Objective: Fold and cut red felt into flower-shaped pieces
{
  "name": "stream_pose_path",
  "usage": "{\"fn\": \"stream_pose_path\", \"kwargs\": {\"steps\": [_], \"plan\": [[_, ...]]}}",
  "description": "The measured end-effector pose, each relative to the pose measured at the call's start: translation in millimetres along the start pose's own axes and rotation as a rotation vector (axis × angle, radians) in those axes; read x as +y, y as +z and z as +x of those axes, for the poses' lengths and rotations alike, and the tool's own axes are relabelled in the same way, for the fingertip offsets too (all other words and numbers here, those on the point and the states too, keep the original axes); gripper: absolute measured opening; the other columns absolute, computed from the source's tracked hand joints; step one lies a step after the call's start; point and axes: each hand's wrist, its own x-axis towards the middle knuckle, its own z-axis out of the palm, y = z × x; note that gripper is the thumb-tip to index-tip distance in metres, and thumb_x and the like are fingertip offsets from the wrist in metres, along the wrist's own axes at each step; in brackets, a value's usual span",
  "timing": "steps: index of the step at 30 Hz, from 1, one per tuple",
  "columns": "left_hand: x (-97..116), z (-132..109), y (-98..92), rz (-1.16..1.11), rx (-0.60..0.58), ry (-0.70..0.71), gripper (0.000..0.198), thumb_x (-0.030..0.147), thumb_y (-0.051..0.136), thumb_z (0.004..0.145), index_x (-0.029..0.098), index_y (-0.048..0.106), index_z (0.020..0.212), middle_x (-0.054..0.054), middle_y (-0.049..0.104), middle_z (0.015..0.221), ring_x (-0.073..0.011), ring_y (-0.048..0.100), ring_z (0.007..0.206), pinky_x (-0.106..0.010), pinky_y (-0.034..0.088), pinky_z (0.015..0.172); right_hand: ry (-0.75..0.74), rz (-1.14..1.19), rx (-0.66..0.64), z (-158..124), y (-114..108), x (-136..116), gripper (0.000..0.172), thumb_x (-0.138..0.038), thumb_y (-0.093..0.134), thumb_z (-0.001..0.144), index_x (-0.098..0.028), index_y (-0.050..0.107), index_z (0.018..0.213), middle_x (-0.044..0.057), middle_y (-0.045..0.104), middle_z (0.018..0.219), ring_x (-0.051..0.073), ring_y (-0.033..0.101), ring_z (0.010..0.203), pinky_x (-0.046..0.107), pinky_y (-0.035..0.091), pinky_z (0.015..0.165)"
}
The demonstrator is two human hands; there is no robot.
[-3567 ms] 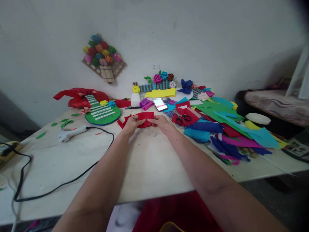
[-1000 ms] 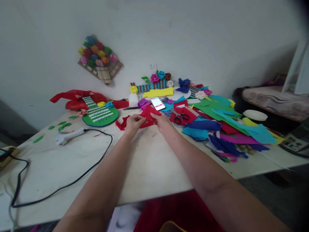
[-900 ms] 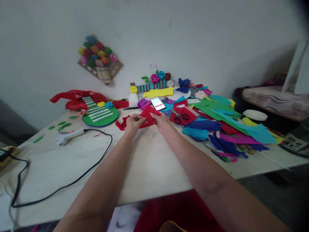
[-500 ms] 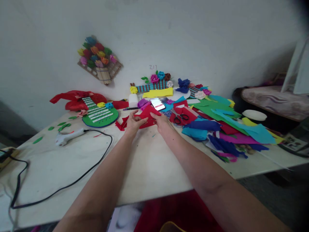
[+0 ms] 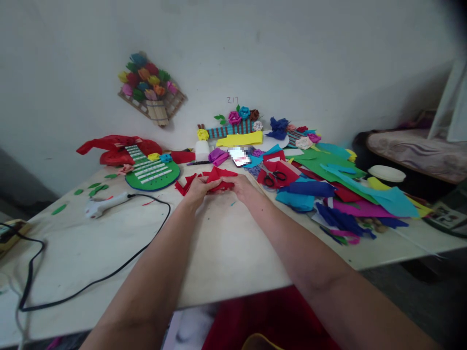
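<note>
Between both hands, just above the middle of the table, is a piece of red crepe paper (image 5: 218, 174), folded or bunched. My left hand (image 5: 199, 188) grips its left part with thumb and fingers closed. My right hand (image 5: 239, 185) pinches the right side, fingers partly hidden behind the paper. More red paper pieces (image 5: 185, 184) lie just left of my left hand. A phone (image 5: 239, 156) with a lit screen rests behind the hands. Black-handled scissors (image 5: 273, 179) lie on red paper to the right of my right hand.
A glue gun (image 5: 105, 204) with a black cord lies at left, beside green paper leaves (image 5: 95, 188) and a green guitar-shaped craft (image 5: 151, 175). Coloured paper sheets (image 5: 350, 194) cover the right side. Paper flowers (image 5: 244, 114) stand along the wall. A white lid (image 5: 386, 173) sits at right.
The red paper has been lowered and gathered between my hands, showing less flat surface. My hands have come slightly closer together.
</note>
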Motion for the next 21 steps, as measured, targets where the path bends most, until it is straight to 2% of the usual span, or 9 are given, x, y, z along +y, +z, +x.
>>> {"fn": "stream_pose_path", "kwargs": {"steps": [2, 4, 6, 9, 11, 15, 21], "plan": [[-0.2, 0.4, -0.7, -0.006, -0.005, -0.010, 0.036, 0.033, 0.080, 0.049, 0.010, 0.068, 0.074, -0.008, 0.068, 0.071, -0.0144, 0.061, 0.056, -0.026, 0.051, 0.057, 0.020, -0.008, -0.016, 1.3, -0.9, 0.7, 0.021, -0.019, 0.071, 0.054, -0.012, 0.064, 0.072, 0.004, 0.066, 0.068, 0.014, 0.058, 0.056, 0.025, 0.043, 0.051], [0.1, 0.4, -0.1, -0.021, 0.021, 0.003, 0.036, 0.033, 0.080, 0.048, 0.010, 0.067, 0.073, -0.007, 0.068, 0.069, -0.0134, 0.060, 0.054, -0.025, 0.051, 0.056, 0.046, -0.015, -0.038, 0.9, -1.2, -0.6, 0.022, -0.031, 0.068, 0.063, -0.013, 0.063, 0.075, 0.005, 0.066, 0.067, 0.013, 0.057, 0.053, 0.023, 0.040, 0.045], [1.0, 0.0, 1.3, -0.049, 0.074, 0.025, 0.036, 0.033, 0.080, 0.048, 0.010, 0.066, 0.072, -0.006, 0.067, 0.067, -0.0120, 0.058, 0.052, -0.024, 0.050, 0.054, 0.062, -0.038, -0.044, -0.6, -1.3, -3.2, 0.030, -0.044, 0.060, 0.071, -0.014, 0.063, 0.076, 0.005, 0.065, 0.065, 0.013, 0.056, 0.051, 0.022, 0.035, 0.040], [2.2, -1.0, 3.3, -0.099, 0.167, 0.081, 0.036, 0.034, 0.080, 0.048, 0.011, 0.064, 0.071, -0.003, 0.065, 0.063, -0.0103, 0.055, 0.048, -0.024, 0.048, 0.051, 0.066, -0.113, -0.041, -3.2, -1.7, -6.0, 0.038, -0.051, 0.057, 0.072, -0.014, 0.062, 0.071, 0.005, 0.064, 0.064, 0.011, 0.054, 0.048, 0.020, 0.033, 0.038], [2.3, -1.5, 4.4, -0.123, 0.186, 0.117, 0.035, 0.034, 0.079, 0.050, 0.012, 0.064, 0.072, -0.002, 0.064, 0.063, -0.0102, 0.055, 0.049, -0.023, 0.046, 0.050, 0.059, -0.159, -0.073, -4.6, -1.8, -5.7, 0.036, -0.050, 0.062, 0.069, -0.014, 0.062, 0.069, 0.004, 0.064, 0.065, 0.010, 0.053, 0.048, 0.020, 0.033, 0.038], [0.9, -2.1, 7.8, -0.153, 0.171, 0.143, 0.032, 0.033, 0.078, 0.052, 0.012, 0.064, 0.073, -0.004, 0.065, 0.067, -0.0121, 0.058, 0.055, -0.024, 0.046, 0.054, 0.039, -0.224, -0.138, -7.0, 0.5, -1.9, 0.026, -0.035, 0.075, 0.057, -0.014, 0.061, 0.065, 0.000, 0.061, 0.057, 0.009, 0.052, 0.049, 0.019, 0.033, 0.040], [2.4, -5.1, 15.5, -0.174, 0.181, 0.110, 0.030, 0.033, 0.078, 0.052, 0.013, 0.061, 0.068, -0.002, 0.062, 0.058, -0.0114, 0.055, 0.047, -0.024, 0.043, 0.049, 0.048, -0.273, -0.116, -8.5, 5.4, 1.3, 0.024, -0.026, 0.077, 0.053, -0.014, 0.057, 0.054, -0.001, 0.057, 0.049, 0.008, 0.048, 0.045, 0.019, 0.034, 0.041]]}}
